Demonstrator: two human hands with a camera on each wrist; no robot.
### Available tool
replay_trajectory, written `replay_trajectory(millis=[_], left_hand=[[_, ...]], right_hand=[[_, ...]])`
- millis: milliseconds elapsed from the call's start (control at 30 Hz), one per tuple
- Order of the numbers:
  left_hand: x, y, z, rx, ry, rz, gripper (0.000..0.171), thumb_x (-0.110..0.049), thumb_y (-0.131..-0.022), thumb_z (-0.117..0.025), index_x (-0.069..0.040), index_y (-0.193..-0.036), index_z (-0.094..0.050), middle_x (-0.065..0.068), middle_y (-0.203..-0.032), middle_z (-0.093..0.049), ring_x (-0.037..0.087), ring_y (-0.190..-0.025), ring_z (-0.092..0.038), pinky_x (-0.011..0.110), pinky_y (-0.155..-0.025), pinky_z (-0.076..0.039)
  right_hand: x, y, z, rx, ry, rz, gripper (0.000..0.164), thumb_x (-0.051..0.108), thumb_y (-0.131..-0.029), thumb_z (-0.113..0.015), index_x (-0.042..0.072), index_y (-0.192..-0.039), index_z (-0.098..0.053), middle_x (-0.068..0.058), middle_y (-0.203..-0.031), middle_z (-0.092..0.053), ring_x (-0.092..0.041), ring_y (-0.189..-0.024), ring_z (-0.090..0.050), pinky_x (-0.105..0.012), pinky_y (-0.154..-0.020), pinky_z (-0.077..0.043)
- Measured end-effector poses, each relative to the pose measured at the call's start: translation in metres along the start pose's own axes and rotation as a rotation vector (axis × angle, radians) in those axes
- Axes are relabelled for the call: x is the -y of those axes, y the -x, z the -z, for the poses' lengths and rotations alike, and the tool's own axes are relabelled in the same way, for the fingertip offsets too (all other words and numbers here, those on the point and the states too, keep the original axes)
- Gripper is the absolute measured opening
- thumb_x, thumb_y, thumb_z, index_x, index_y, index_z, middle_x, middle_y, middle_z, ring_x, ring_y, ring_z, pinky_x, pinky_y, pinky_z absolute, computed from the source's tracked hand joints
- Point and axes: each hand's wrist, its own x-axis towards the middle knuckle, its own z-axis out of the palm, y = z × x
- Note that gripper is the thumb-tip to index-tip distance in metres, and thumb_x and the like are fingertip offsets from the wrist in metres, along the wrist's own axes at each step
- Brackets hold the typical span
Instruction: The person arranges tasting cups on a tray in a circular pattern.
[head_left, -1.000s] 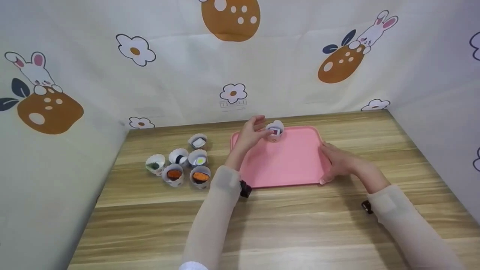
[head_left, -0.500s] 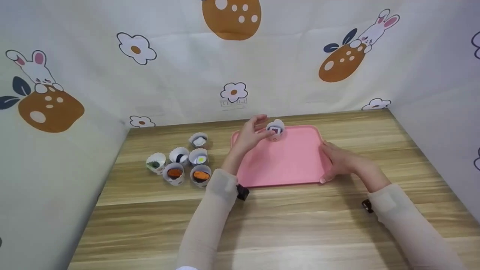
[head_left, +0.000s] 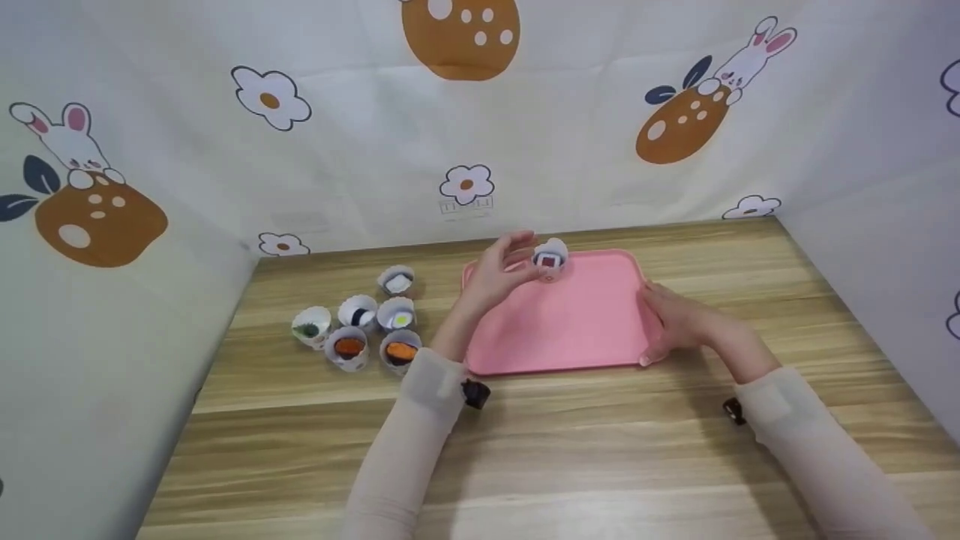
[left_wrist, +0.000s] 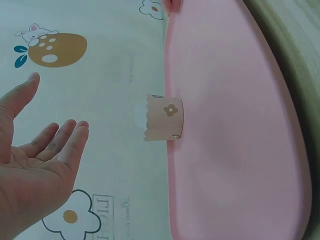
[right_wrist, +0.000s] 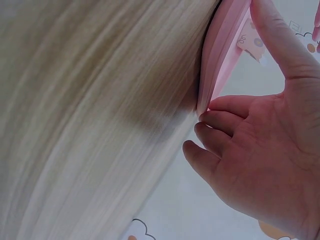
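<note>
A scalloped paper cup (head_left: 551,270) stands upright on the pink tray (head_left: 577,322), near its back edge. Inside sits a white toy sushi piece with a dark red centre. My left hand (head_left: 499,274) hovers just left of this cup; in the left wrist view its fingers are spread and apart from the cup (left_wrist: 167,119). My right hand (head_left: 679,322) rests against the tray's right side, its thumb at the near right corner. In the right wrist view the fingertips (right_wrist: 215,119) touch the tray's rim (right_wrist: 217,60) and are fairly straight.
Several more paper cups stand grouped on the wooden table (head_left: 570,450) left of the tray. Among them are one with orange-topped sushi (head_left: 400,352), one with red-topped sushi (head_left: 347,349) and one with something green (head_left: 311,328). A patterned cloth (head_left: 360,150) hangs behind the table.
My left thumb has drawn back from inside the cup's rim, and the left forearm has swung slightly left. The cup, tray and right hand look unmoved.
</note>
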Motion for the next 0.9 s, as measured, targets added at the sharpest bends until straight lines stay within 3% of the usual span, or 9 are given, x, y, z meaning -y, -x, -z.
replay_trajectory(millis=[267, 600, 900], left_hand=[[-0.003, 0.012, 0.008, 0.016, 0.004, -0.023, 0.064, -0.004, -0.090, -0.071, 0.004, -0.145, -0.041, 0.022, -0.149, -0.048, 0.036, -0.140, -0.047, 0.041, -0.118, -0.039], [-0.006, 0.026, 0.019, 0.014, -0.031, -0.023, 0.064, -0.006, -0.089, -0.073, 0.000, -0.145, -0.043, 0.019, -0.151, -0.047, 0.032, -0.139, -0.049, 0.045, -0.119, -0.037], [-0.005, 0.039, 0.028, 0.011, -0.047, -0.024, 0.062, -0.007, -0.089, -0.073, -0.002, -0.144, -0.044, 0.016, -0.150, -0.049, 0.031, -0.139, -0.049, 0.041, -0.117, -0.040]], right_hand=[[0.001, 0.000, 0.001, 0.011, 0.005, -0.007, 0.129, 0.043, -0.067, -0.090, -0.013, -0.153, -0.012, -0.035, -0.161, -0.005, -0.053, -0.149, -0.008, -0.062, -0.122, -0.014], [0.000, 0.001, 0.001, 0.013, 0.019, -0.017, 0.131, 0.046, -0.067, -0.089, -0.012, -0.154, -0.011, -0.034, -0.162, -0.003, -0.052, -0.149, -0.008, -0.061, -0.122, -0.014], [-0.001, 0.001, 0.001, 0.019, 0.016, -0.026, 0.132, 0.049, -0.067, -0.089, -0.010, -0.155, -0.010, -0.033, -0.163, -0.003, -0.052, -0.149, -0.008, -0.061, -0.122, -0.015]])
